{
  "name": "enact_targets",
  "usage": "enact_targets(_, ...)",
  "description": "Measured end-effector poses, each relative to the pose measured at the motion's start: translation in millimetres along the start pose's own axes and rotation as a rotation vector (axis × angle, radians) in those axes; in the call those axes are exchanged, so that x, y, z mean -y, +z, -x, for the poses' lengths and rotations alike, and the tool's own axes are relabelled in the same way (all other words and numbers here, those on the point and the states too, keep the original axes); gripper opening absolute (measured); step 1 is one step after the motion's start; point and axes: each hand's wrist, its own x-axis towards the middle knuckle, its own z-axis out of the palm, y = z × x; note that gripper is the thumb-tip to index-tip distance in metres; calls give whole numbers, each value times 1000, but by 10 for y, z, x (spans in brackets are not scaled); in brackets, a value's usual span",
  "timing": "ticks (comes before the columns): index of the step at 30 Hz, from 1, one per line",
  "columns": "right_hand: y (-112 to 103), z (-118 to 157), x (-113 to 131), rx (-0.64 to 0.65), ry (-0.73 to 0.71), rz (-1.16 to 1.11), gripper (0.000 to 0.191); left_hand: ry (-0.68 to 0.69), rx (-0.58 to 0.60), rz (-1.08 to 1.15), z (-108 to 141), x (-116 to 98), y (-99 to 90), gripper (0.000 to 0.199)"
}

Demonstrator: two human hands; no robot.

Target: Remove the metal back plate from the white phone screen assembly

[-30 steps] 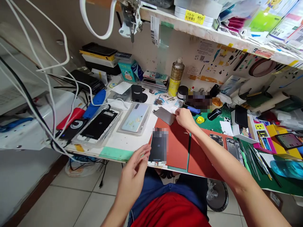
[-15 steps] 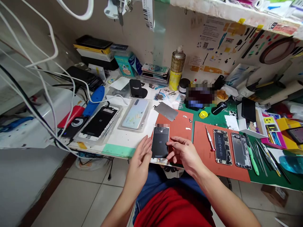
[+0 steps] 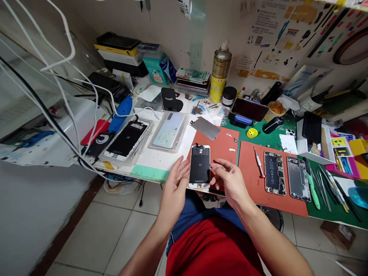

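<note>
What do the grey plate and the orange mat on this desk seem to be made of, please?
The grey plate looks like thin brushed metal, perhaps steel or aluminium, with a dull sheen and crisp cut edges. The orange mat looks like matte silicone or rubber, with a soft, non-reflective surface; the picture cannot settle which.
</note>
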Motion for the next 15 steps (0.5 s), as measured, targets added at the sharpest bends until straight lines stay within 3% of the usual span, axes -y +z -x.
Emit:
enact_targets(6,66,-47,-135,130,-35,100,40,-30,-15,-21,-15,-18,7,64)
enact_targets(10,-42,121,-134,211,-28,108,44,-58,-49,60,-67,-93,-9,62)
enact_targets(15,-248,474,-131,280,-17,171,49,-304,233,291,-31,-259,107,61)
